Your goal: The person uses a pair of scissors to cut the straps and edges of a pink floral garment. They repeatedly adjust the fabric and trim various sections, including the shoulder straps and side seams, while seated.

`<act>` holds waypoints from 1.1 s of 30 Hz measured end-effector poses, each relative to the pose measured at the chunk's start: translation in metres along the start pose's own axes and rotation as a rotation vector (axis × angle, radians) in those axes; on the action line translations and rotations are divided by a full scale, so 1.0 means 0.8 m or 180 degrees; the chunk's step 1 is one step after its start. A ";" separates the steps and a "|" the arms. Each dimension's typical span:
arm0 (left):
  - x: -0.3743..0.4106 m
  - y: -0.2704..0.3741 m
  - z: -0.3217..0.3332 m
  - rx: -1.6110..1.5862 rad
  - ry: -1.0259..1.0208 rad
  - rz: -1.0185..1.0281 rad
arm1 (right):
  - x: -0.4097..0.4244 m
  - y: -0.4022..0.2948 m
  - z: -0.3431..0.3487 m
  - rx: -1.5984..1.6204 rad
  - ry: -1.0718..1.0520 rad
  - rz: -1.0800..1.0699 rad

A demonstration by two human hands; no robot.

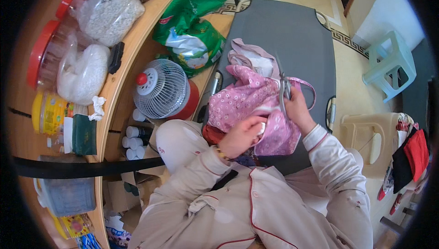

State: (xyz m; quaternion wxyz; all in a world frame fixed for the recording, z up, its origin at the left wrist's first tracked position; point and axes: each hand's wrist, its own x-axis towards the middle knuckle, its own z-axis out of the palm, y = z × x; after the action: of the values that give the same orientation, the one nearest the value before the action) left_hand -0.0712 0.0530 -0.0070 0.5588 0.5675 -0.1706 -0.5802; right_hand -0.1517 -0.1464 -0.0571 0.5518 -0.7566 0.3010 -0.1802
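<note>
Pink flowered fabric (pixel 240 92), which looks like a garment with a strap, lies bunched before me on a grey folding cot (pixel 274 26). Into its lower folds reaches my left hand (pixel 241 134), its fingers closed on the cloth and a small white piece at the fingertips. My right hand (pixel 298 106) grips a pair of metal scissors (pixel 282 94) by the handles, blades pointing away over the pink cloth. A pale mauve and white cloth (pixel 253 58) lies just beyond. Red cloth (pixel 212 134) shows beside my left hand.
At left, a wooden shelf (pixel 116 87) bears red-lidded jars and bags of white grains (pixel 84 74). A fan with a wire guard (pixel 161 89) and a green plastic bag (pixel 195 39) stand near the cot. At right are a pale blue stool (pixel 394 65) and a beige stool (pixel 356 122) with cloths.
</note>
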 end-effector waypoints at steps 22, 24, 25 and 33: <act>-0.146 0.158 -0.154 0.2139 0.3472 0.2705 | 0.005 -0.016 -0.026 0.0514 0.0091 0.0562; -0.180 0.191 -0.194 0.3826 0.4542 0.2973 | 0.006 -0.018 -0.022 0.0608 0.0020 0.0514; -0.193 0.199 -0.211 0.4121 0.4714 0.2902 | 0.004 -0.020 -0.024 0.0637 0.0019 0.0496; -0.213 0.173 -0.239 0.6441 0.5123 0.2615 | 0.005 -0.024 -0.017 0.0933 0.0014 0.0545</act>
State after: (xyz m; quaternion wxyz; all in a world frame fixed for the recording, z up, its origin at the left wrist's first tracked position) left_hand 0.1086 0.2363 0.1312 -0.0241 0.8138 -0.3031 0.4952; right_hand -0.1523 -0.1549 -0.0351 0.6689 -0.6392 0.3361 -0.1761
